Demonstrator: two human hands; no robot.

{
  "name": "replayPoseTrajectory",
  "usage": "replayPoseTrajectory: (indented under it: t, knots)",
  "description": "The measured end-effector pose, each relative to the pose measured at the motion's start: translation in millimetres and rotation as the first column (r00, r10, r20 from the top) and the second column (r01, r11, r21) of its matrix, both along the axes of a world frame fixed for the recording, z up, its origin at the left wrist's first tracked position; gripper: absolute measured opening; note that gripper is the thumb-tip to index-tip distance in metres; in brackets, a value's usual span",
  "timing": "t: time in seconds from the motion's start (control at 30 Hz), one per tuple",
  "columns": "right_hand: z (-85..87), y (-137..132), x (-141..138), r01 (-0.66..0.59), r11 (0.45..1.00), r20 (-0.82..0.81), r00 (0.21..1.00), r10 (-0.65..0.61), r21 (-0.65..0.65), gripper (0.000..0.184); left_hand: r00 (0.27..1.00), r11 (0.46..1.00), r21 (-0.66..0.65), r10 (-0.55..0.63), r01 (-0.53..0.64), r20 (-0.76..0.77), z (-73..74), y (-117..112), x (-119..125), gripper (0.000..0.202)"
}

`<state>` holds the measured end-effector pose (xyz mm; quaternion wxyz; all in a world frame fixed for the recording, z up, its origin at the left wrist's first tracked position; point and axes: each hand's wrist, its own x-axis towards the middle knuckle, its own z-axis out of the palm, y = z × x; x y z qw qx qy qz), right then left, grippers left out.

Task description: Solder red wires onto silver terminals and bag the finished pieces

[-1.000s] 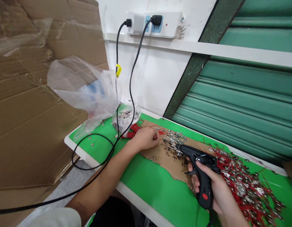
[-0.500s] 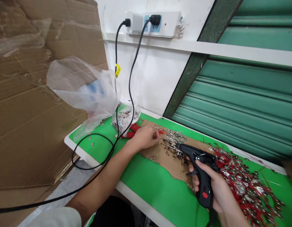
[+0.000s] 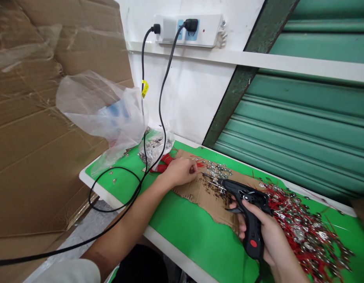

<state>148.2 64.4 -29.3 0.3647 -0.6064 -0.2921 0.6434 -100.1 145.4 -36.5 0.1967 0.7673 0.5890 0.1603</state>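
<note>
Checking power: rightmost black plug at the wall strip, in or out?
In: the plug sits against the face of the strip, no prongs showing.

The counter [image 3: 190, 232] has a bright green top with a pale rim, and a torn-edged sheet of brown cardboard [image 3: 207, 202] lies along it, bearing small silvery pieces [image 3: 219, 171] and a scatter of dark bits [image 3: 209, 190]. To the right spreads a heap of silvery pieces and red strands [image 3: 305, 232]. At the left end are a small clear bag [image 3: 158, 148] of metal parts and a few loose pieces [image 3: 114, 181].
</note>
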Motion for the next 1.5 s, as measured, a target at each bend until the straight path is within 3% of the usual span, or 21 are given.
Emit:
replayPoseTrajectory:
  t: [1.07,1.3,1.5]
  knots:
    - [-1.2,-2.7,-2.1,-0.033,0.998,0.028,0.999,0.032,0.059,0.043,1.0,1.0,-0.001,-0.017,0.017,0.019,-1.4,0.5,-1.5,0.013]
    - [-2.3,-0.6,-1.1,0.087,0.996,-0.042,0.995,-0.086,0.024,0.038,0.999,1.0,-0.004,-0.019,0.019,0.027,-0.4,0.2,-2.2,0.012]
    - [-8.5,4.1,8.9,-0.061,0.996,-0.12,0.991,0.053,-0.061,0.042,1.0,1.0,-0.005,-0.02,0.021,0.024,-0.1,0.9,-2.4,0.012]
